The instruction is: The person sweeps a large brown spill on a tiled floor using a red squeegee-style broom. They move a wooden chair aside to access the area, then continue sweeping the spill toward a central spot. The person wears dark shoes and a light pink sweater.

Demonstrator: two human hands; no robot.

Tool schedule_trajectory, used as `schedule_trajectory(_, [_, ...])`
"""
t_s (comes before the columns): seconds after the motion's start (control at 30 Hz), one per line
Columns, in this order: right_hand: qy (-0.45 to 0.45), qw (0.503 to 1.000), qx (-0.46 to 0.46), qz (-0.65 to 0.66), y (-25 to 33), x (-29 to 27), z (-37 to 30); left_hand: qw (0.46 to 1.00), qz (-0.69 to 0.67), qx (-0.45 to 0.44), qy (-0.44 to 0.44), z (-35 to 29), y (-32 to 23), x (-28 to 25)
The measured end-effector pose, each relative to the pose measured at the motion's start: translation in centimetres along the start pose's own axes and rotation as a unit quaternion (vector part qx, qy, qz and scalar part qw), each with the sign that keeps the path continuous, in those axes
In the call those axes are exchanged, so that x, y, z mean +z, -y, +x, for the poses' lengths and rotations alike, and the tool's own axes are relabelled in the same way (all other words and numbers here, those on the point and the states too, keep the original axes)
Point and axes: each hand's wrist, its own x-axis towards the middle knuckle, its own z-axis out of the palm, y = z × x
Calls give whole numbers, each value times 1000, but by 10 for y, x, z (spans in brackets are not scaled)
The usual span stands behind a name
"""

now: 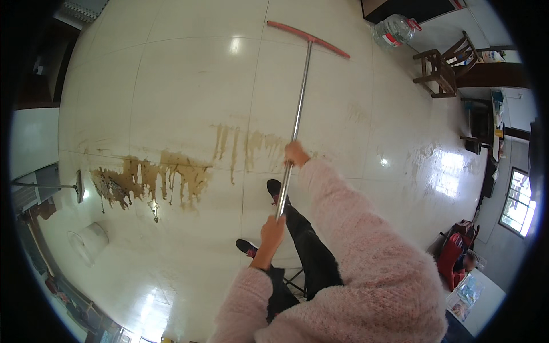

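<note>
I've got the floor squeegee [297, 114] out in front of me, both hands on its metal pole. My right hand [295, 154] is the far one, fingers wrapped tight round the pole about halfway along. My left hand [273, 231] is the near one, fingers curled shut round the pole's lower end, just above my knee. The pole runs up and away from me, tilted slightly right, to the red blade [307, 39], which lies flat on the white tiled floor [189, 80] well ahead of my feet. Between me and the blade there's a brown spill [151, 177], streaky and dripping, spread across the tiles to my left, with fainter streaks right by my right hand. One black shoe [246, 247] shows below my left hand. Far right, a wooden chair [443, 71] and a big clear water bottle [394, 31].
</note>
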Motion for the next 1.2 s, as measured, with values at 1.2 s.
schedule_trajectory(1.2, [-19,804,165,570,293,-8,98,988,24,27,-152,34,82,-220])
